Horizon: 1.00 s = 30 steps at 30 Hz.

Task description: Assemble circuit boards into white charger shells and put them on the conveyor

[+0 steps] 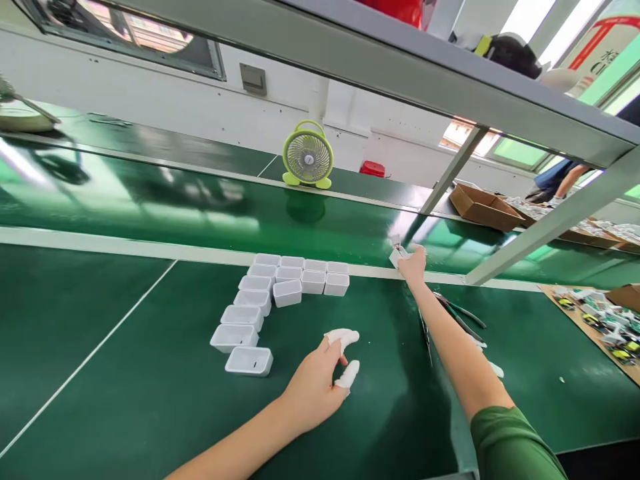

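Observation:
My left hand (317,383) hovers over the green table (165,413), its thumb and forefinger apart and wrapped in white finger covers. Nothing is in it. To its left sit several open white plastic boxes (249,361), set in rows that form a bent block. My right hand (414,268) reaches forward past the table's pale edge strip, over the green belt (350,230). Its fingers grip a small white box (397,255) with thin dark wires or parts showing at its top. Those details are too small to make out.
Green-handled pliers (463,313) lie beside my right forearm. A cardboard sheet of small parts (600,323) is at the right. A green fan (308,157) stands beyond the belt. A metal shelf frame (440,80) crosses overhead. Another person's arm (570,181) shows near cardboard boxes (485,205).

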### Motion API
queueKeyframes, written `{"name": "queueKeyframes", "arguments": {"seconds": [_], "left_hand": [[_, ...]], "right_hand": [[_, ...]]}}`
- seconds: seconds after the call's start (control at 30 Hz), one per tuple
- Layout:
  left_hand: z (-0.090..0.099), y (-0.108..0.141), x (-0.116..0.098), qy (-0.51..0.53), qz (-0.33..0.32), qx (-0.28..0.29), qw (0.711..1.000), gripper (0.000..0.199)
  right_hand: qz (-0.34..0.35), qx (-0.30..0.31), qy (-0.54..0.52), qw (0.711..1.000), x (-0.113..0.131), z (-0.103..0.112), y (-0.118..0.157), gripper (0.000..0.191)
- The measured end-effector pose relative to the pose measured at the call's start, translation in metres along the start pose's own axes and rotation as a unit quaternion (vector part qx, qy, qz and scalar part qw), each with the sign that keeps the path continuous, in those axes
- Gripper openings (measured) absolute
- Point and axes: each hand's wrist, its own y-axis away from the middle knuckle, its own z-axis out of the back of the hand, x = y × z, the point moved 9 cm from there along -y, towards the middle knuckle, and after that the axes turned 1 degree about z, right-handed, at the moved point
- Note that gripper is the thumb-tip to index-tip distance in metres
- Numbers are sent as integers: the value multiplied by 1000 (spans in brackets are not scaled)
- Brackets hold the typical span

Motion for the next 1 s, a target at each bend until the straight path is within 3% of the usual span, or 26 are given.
{"name": "queueKeyframes", "arguments": {"seconds": [0.1,0.2,0.3,0.37,0.5,0.6,0.67,0.77,0.83,0.87,1.0], "left_hand": [[11,0,-14,-110,-69,-53,990,40],[19,3,-29,-221,-138,-107,959,37],[24,3,-32,-280,-152,-144,937,34],[28,1,-31,-300,-141,-161,929,32],[41,-5,-23,-328,-80,-171,925,35],[72,-1,-21,-326,-22,-204,923,47],[102,9,-18,-288,13,-232,929,55],[151,33,7,-167,85,-291,938,51],[180,56,43,-20,156,-364,918,52],[187,66,66,95,188,-397,893,52],[190,64,120,213,231,-378,871,66]], "right_hand": [[-4,9,10,1000,-1,-7,6,34],[1,36,16,999,9,-11,20,45],[14,81,11,997,32,-9,51,58],[34,120,-1,992,55,-1,82,61],[177,163,-1,971,119,33,152,59],[273,114,47,954,148,65,185,56],[302,89,47,948,153,78,193,56],[277,79,14,957,140,89,195,56],[256,94,-5,962,128,91,198,54],[253,107,-11,961,122,92,202,54],[273,145,-31,951,112,95,222,52]]}}
